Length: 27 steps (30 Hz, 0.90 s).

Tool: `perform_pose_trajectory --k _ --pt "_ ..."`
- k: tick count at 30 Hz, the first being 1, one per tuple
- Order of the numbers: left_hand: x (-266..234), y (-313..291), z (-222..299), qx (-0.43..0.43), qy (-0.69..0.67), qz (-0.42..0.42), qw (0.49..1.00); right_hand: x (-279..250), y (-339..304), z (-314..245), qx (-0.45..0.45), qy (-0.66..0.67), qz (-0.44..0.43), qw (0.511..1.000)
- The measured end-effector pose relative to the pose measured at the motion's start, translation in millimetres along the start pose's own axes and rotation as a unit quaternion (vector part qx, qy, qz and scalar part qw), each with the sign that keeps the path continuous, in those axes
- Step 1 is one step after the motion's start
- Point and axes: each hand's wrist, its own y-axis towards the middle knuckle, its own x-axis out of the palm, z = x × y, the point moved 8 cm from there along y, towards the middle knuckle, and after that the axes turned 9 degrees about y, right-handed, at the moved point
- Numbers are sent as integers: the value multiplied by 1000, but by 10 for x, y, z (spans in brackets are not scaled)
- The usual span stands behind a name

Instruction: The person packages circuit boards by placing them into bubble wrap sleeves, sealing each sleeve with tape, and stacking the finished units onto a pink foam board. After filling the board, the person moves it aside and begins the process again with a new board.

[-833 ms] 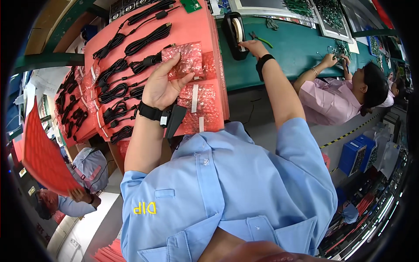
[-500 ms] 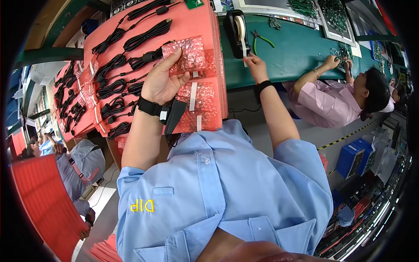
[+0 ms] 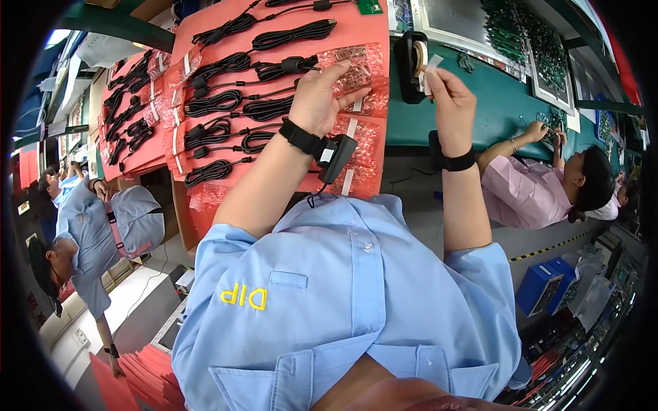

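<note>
Two bare hands were observed at work. Left hand (image 3: 317, 97): laid over the left part of a pink bubble-wrap packet (image 3: 358, 60), near the right edge of a stack of pink sheets (image 3: 373, 31). Its grip was seen partly open, thumb spread from the fingers, the wrap touched; whether any of it was pinched from below could not be told. Right hand (image 3: 455, 101): raised over the green table (image 3: 411, 130), just beside a black tape dispenser (image 3: 404, 60). Its grip was closed, a short whitish tape strip (image 3: 434, 63) pinched between thumb and fingers, one end left protruding above them. Whether the strip was parted from the roll could not be made out.

More bubble-wrapped packets (image 3: 368, 142) were noted nearer the wearer's chest, marked with white strips. Several bundled black cables (image 3: 295, 34) were laid in rows to the left, one bundle set close to the touched packet. A dark band was worn on each wrist, a black device (image 3: 338, 156) attached at the left.

At right, small parts were being handled by a co-worker in pink (image 3: 526, 192); at left, a co-worker in blue (image 3: 86, 212) was recorded, one hand lowered to red sheets (image 3: 147, 373).
</note>
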Motion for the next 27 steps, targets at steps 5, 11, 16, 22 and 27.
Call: perform_pose_trajectory --k 5,11,16,22,27 --pt "5 23 1 24 -11 -12 1000 844 -13 -216 -23 -54 -55 997" --pt "-54 -20 -30 18 -40 -9 999 976 74 -147 -16 -409 -47 911" --pt "-43 -51 57 8 -46 -17 999 968 -45 -378 -166 -400 -79 898" --pt "-50 -8 -18 -27 -55 -42 997 1284 -144 -600 -425 -558 -201 684" --pt "-61 11 -47 -43 -28 -52 997 1273 53 -358 -320 -551 -302 710"
